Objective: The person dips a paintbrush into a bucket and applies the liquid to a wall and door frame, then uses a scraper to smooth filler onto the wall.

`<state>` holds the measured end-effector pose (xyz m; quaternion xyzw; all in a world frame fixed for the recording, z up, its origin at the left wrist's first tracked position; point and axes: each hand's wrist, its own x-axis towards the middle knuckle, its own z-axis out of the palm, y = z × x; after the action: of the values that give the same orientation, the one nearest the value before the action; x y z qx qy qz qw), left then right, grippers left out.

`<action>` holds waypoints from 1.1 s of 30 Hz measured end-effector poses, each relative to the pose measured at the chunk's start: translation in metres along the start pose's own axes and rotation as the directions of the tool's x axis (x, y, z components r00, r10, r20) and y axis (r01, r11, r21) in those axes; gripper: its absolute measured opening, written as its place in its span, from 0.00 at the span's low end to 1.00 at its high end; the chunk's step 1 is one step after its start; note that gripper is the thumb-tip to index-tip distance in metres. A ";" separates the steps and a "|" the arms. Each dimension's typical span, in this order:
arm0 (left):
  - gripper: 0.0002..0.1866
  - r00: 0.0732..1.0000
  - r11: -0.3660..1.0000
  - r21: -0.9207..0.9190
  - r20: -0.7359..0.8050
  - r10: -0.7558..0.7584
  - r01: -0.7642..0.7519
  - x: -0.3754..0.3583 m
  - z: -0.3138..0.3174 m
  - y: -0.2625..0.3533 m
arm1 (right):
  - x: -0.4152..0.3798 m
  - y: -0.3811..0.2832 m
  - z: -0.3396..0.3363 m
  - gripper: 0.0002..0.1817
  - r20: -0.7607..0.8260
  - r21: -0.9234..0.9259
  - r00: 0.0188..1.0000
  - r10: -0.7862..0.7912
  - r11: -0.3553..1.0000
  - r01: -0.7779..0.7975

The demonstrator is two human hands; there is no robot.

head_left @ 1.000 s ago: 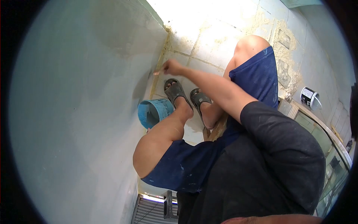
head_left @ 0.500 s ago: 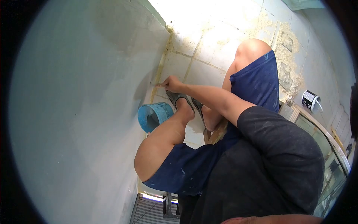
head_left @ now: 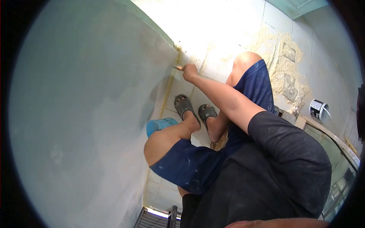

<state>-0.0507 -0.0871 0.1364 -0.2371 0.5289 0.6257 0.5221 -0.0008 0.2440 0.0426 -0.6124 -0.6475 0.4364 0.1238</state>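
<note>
My right hand (head_left: 189,72) is closed around a small flat-bladed tool, seemingly a putty knife (head_left: 177,68). The blade tip is at the grey-green wall (head_left: 95,98), close to its far end. Below, a blue bucket (head_left: 163,123) stands by the wall, partly hidden behind my left knee (head_left: 161,150). My left hand does not show; only a dark sleeve (head_left: 188,207) and a bit of arm appear beneath my left thigh.
My feet in dark sandals (head_left: 186,104) rest on the tiled floor (head_left: 216,70). Rough beige mortar (head_left: 281,78) covers part of the floor to the right. A black-and-white bucket (head_left: 318,109) lies beyond, near a glass-panelled frame (head_left: 323,140).
My right hand has moved up and right along the wall toward its far end, with the blade now showing. My left knee covers more of the blue bucket.
</note>
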 end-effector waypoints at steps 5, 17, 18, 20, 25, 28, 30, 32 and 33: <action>0.38 0.960 0.952 -0.218 0.131 0.247 -0.215 -0.065 -0.054 0.028 | 0.005 -0.047 -0.060 0.14 0.326 -0.431 0.945 -0.024 0.886 0.171; 0.54 0.834 0.793 -0.399 0.111 0.540 -0.460 -0.233 -0.075 0.072 | -0.061 -0.120 -0.231 0.12 0.310 -0.330 0.888 -0.339 0.838 0.435; 0.54 0.832 0.791 -0.375 0.084 0.549 -0.484 -0.247 -0.067 0.079 | -0.052 -0.100 -0.225 0.12 0.260 -0.244 0.910 -0.324 0.889 0.386; 0.54 0.819 0.787 -0.353 0.089 0.567 -0.506 -0.275 -0.060 0.091 | -0.032 -0.073 -0.209 0.13 0.210 -0.156 0.933 -0.294 0.932 0.328; 0.54 0.758 0.740 -0.359 0.119 0.641 -0.569 -0.346 -0.015 0.116 | -0.028 -0.076 -0.202 0.15 0.212 -0.239 0.953 -0.219 0.934 0.267; 0.53 0.702 0.729 -0.311 0.217 0.679 -0.609 -0.369 0.011 0.122 | -0.039 -0.082 -0.204 0.17 0.202 -0.257 0.947 -0.249 0.920 0.296; 0.51 0.674 0.722 -0.328 0.266 0.690 -0.609 -0.375 0.025 0.124 | -0.047 -0.085 -0.206 0.18 0.205 -0.264 0.944 -0.258 0.914 0.307; 0.50 0.661 0.700 -0.308 0.236 0.712 -0.644 -0.382 0.050 0.125 | -0.053 -0.091 -0.210 0.17 0.278 -0.278 0.928 -0.246 0.904 0.323; 0.50 0.658 0.694 -0.312 0.228 0.718 -0.649 -0.382 0.054 0.127 | -0.057 -0.095 -0.212 0.17 0.285 -0.278 0.925 -0.253 0.901 0.332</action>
<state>-0.0211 -0.1782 0.5318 0.0375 0.4162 0.8571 0.3011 0.0940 0.2924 0.2569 -0.4615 -0.8051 0.3725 0.0072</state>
